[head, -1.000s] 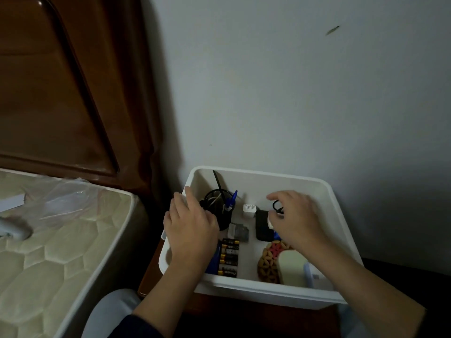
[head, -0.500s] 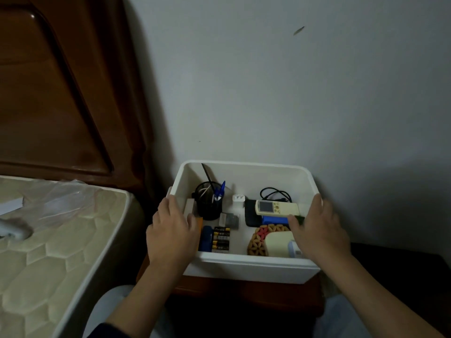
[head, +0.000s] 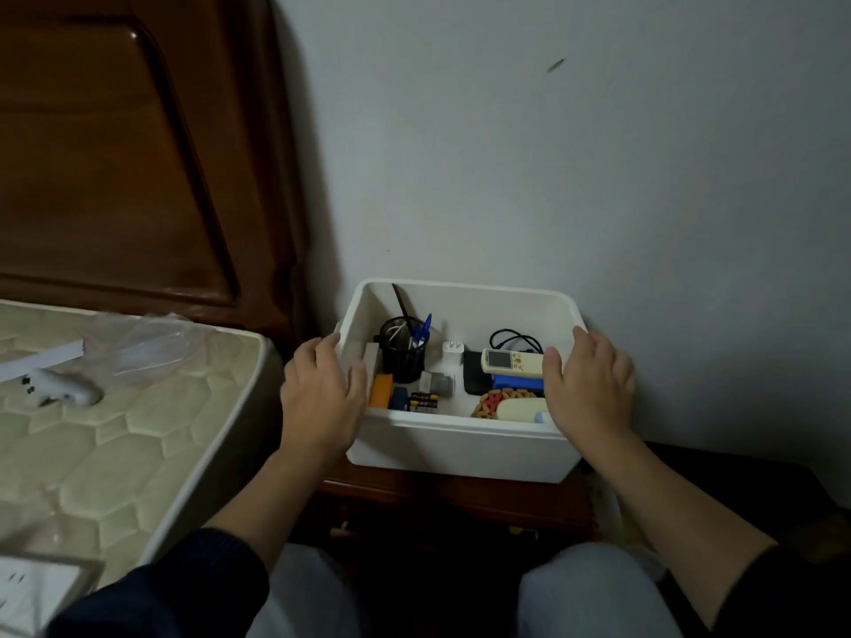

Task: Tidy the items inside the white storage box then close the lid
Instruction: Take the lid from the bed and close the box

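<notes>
Bed: at nine o'clock we've got the mattress (head: 115, 435), with a crumpled clear plastic bag (head: 152, 347) and a white gadget (head: 60, 386) lying on it.
Left hand: our left hand (head: 322, 398) is on the left wall of the white storage box (head: 460, 448), thumb hooked over the rim, fingers down the outside. It's grasping the box.
Box: dead centre, lid off, sitting on a dark wooden tabletop (head: 442, 499) against the wall.
Contents, left to right: an orange block (head: 381, 390) at nine o'clock inside; a black pen holder (head: 403, 349) with a blue pen at eleven; batteries (head: 423, 401) at six; a white plug (head: 452, 349) at twelve; a remote control (head: 511, 362) lying across a blue item (head: 515, 383) at two, with a black cable (head: 511, 337) behind; a woven coaster (head: 489, 404) at five.
Right hand: our right hand (head: 587, 384) clamps the right wall, thumb inside beside the remote control, fingers over the rim.
</notes>
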Available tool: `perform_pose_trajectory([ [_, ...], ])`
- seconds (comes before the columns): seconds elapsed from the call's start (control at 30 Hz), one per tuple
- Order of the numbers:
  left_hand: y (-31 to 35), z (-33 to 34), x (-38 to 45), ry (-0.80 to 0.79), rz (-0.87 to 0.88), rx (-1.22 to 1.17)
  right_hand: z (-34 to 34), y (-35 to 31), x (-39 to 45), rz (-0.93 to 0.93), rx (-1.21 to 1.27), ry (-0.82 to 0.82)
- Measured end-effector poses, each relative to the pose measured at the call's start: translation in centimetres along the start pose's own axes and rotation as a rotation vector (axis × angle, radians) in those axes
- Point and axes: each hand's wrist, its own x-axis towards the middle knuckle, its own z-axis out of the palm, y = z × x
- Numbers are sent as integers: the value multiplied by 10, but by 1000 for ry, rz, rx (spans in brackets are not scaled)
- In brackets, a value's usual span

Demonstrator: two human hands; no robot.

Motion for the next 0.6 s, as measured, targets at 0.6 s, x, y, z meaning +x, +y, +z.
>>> perform_pose_trajectory([
  [0.6,-221,-280,-179,802,-288,169,-11,-359,-229,-829,756,-221],
])
